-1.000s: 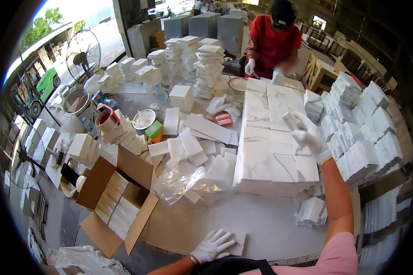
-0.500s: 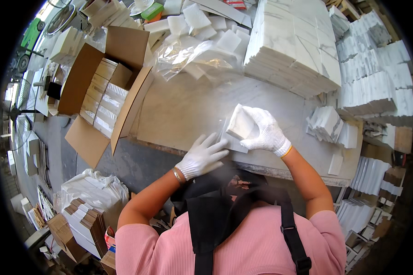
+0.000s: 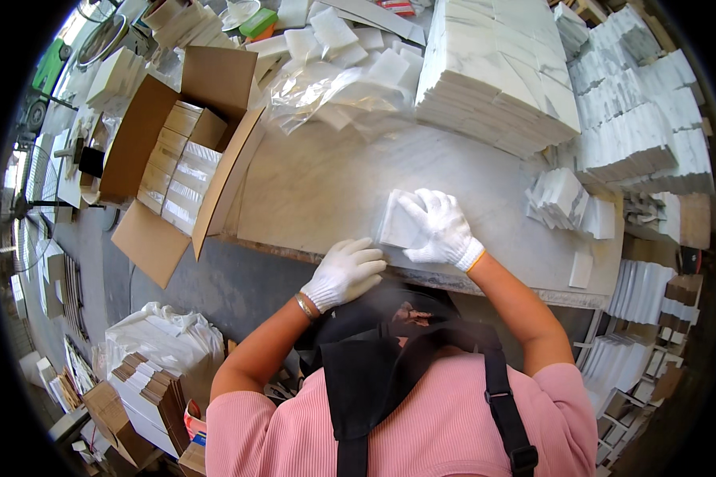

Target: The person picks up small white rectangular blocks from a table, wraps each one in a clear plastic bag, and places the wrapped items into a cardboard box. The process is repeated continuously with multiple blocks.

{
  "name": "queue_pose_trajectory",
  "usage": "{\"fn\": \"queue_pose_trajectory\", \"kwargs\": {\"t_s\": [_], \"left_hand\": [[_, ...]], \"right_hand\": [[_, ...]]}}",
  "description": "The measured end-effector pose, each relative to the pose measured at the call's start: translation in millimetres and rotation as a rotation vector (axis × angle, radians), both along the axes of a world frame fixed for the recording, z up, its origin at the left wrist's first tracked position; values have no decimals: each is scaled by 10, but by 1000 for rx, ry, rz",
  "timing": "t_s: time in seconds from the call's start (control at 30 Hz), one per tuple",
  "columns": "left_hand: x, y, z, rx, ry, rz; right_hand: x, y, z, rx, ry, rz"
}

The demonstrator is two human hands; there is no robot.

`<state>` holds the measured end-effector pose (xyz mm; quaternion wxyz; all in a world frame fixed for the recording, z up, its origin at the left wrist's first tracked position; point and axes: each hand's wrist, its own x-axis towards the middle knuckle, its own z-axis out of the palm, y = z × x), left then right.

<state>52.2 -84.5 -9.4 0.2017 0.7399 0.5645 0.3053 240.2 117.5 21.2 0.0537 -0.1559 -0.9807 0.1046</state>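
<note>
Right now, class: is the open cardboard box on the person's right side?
No. The open cardboard box sits to the person's left, beyond the left hand.

Open cardboard box (image 3: 175,159) (packed), clear plastic wrap (image 3: 318,87), stacked white tiles (image 3: 493,71).
</note>
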Motion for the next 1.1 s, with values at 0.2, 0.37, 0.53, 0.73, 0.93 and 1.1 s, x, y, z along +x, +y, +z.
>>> {"fn": "queue_pose_trajectory", "kwargs": {"t_s": [0.2,0.37,0.53,0.73,0.93,1.1], "left_hand": [[-33,-60,40,34,6,38],[-46,-272,-43,-41,-148,123],[-87,-610,-170,-454,-277,293],[29,-669,-707,-713,-158,393],[351,-265,-566,-924,-903,408],[526,-459,-936,-882,-849,319]], "right_hand": [[10,12,-22,-16,67,10],[63,-3,-77,6,-30,-32],[348,-215,17,-148,41,-338],[1158,-937,-65,-1155,325,-904],[1651,-1426,-610,-1072,-103,-949],[1517,-1427,-1124,-1676,521,-839]]}}
